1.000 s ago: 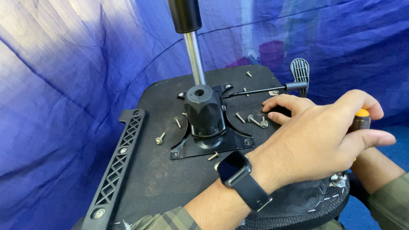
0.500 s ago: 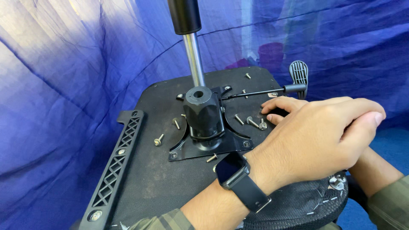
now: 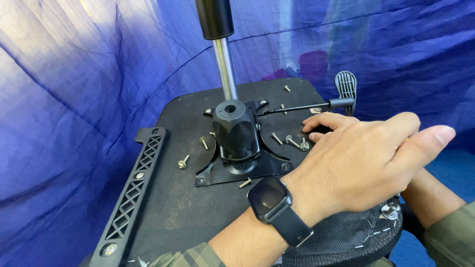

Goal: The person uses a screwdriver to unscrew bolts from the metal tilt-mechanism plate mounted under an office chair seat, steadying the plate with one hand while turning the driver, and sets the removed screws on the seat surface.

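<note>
On the upturned black chair seat [image 3: 188, 207], the watch-wearing left hand [image 3: 361, 163] lies cupped closed over the right hand [image 3: 416, 182], whose grip cannot be told; fingertips reach the loose screws [image 3: 292, 142] just right of the black mounting plate [image 3: 232, 170], mid-seat, apparently at the screw-fixing stage, the chrome column [image 3: 225, 69] rising beyond

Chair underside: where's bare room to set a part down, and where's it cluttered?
Free: the black board between the armrest and the metal plate, apart from one screw; also the near strip beside the watch. Crowded: right of the plate, loose screws under the left hand.
</note>
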